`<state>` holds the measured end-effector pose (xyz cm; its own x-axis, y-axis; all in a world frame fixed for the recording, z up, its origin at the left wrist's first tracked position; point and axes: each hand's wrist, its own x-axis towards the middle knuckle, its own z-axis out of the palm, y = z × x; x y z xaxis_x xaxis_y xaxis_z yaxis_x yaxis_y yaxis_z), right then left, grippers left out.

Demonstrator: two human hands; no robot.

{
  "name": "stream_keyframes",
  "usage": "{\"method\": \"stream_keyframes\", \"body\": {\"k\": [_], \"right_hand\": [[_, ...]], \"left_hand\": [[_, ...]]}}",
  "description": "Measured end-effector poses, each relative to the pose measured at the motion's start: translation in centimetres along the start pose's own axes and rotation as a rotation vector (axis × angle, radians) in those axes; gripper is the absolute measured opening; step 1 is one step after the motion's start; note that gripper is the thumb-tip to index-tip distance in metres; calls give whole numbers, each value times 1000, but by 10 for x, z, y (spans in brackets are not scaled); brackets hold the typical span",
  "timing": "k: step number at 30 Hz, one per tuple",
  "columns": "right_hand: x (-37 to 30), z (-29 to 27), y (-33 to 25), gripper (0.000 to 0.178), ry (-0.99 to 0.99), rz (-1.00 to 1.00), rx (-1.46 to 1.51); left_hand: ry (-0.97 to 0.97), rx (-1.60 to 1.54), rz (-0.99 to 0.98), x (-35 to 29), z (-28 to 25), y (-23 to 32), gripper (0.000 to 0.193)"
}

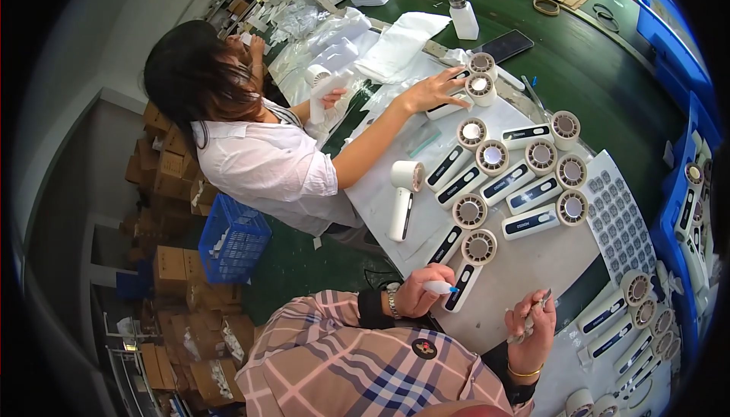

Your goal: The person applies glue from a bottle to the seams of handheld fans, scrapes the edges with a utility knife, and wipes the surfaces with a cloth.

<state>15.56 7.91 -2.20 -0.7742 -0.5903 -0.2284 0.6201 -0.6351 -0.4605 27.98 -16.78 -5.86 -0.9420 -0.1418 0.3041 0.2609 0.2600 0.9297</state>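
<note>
At a pale-covered tabletop [525, 261] in a workshop, I watch remotely as the left hand [420, 293] closes around a small white bottle [437, 288], its blue tip over the handle of the nearest handheld fan [461, 288]. That fan lies on the tabletop just ahead of the hand, so I judge the work on it to be under way. The right hand [530, 327] pinches a thin tool [541, 301] whose kind I cannot make out, well apart from the fan. Beyond lies a middle group of fans [526, 179], heads facing up; another group [625, 326] rests at right, and more fill a blue bin [679, 223]. Which are finished and which wait, I cannot tell. A sheet of round grey pieces [620, 208] looks largely unused to me. Opposite, a co-worker [258, 162] in white reaches toward two far fans [480, 86].
</note>
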Motion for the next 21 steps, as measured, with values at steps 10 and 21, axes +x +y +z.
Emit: {"method": "stream_keyframes", "body": {"k": [10, 21], "right_hand": [[7, 4, -2, 18, -30, 53, 83], [-3, 5, 2, 20, -92, 69, 184]], "left_hand": [[1, -25, 26, 6, -6, -2, 28], [86, -23, 150, 1, 7, -15, 21]]}}
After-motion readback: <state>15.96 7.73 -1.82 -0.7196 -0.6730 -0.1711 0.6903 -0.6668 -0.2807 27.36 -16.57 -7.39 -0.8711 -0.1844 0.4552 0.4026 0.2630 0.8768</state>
